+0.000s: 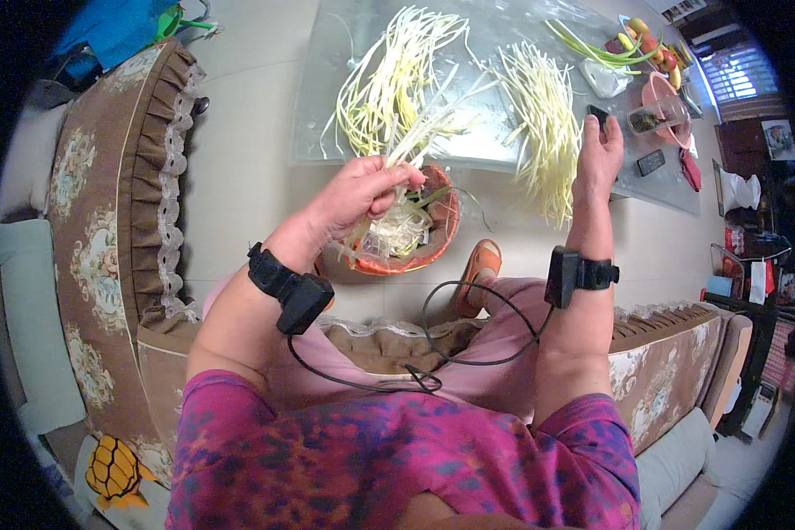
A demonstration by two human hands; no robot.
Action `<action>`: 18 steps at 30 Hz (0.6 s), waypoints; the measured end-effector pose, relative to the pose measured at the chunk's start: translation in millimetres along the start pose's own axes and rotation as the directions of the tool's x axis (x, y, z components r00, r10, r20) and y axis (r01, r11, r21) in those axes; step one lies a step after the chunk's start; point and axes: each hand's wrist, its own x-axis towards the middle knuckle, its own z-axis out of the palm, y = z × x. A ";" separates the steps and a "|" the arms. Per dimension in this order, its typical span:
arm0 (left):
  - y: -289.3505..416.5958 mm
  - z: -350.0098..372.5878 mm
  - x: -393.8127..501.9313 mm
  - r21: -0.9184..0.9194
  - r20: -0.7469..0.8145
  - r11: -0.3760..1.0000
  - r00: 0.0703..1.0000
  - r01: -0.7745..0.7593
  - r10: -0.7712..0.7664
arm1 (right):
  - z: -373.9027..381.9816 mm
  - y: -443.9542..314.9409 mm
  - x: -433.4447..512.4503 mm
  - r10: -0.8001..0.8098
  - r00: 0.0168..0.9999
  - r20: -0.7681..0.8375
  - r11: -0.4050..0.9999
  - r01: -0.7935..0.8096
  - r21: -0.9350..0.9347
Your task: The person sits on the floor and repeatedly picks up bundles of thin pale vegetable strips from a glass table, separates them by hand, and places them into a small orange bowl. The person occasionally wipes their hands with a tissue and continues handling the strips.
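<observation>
My left hand is closed around a small bunch of pale chive-like stalks. Thin, whitish peelings trail below its fingers. Directly under this hand sits an orange-rimmed bin lined with clear plastic, holding pale scraps and some green leaf bits. A large loose heap of pale yellow stalks spreads over the glass table beyond it. Beside a second bundle, whose ends hang over the table edge, my right hand is raised with fingers apart and nothing visible in it.
At the table's right lie green stalks on a white plastic bag, a fruit tray, a pink basket, a clear cup and a dark device. A cable links my wrist straps. A flowered sofa stands left.
</observation>
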 end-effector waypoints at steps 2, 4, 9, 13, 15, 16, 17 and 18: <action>0.8 0.8 1.1 -0.026 0.029 0.999 0.999 -0.036 0.037 | 3.1 -15.6 -21.0 0.064 0.974 0.216 0.997 -0.074 0.037; 1.2 2.0 1.5 -0.034 0.039 0.998 0.998 -0.049 0.051 | 14.7 -33.4 -55.0 0.330 0.750 0.574 0.925 -0.379 -0.037; 0.5 5.4 0.7 0.023 0.108 1.000 0.994 -0.003 0.001 | 55.7 -51.1 -114.6 0.420 0.319 0.850 0.628 -0.778 -0.018; 0.0 5.2 1.3 0.056 0.079 0.996 0.995 -0.063 0.059 | 60.8 -48.7 -113.6 0.354 0.383 0.853 0.582 -0.805 0.120; 0.3 3.7 1.6 0.032 0.065 0.996 0.995 -0.083 0.081 | 59.4 -48.1 -114.1 0.336 0.434 0.836 0.565 -0.803 0.190; 0.3 2.9 1.6 0.026 0.079 0.996 0.994 -0.081 0.078 | 59.2 -48.2 -114.9 0.357 0.459 0.813 0.557 -0.804 0.209; 0.3 1.9 1.2 0.019 0.074 0.997 0.995 -0.075 0.073 | 59.6 -48.4 -116.4 0.383 0.476 0.792 0.546 -0.808 0.221; 0.0 1.1 0.9 0.030 0.085 0.996 0.993 -0.079 0.076 | 59.3 -48.6 -117.1 0.373 0.489 0.788 0.537 -0.807 0.246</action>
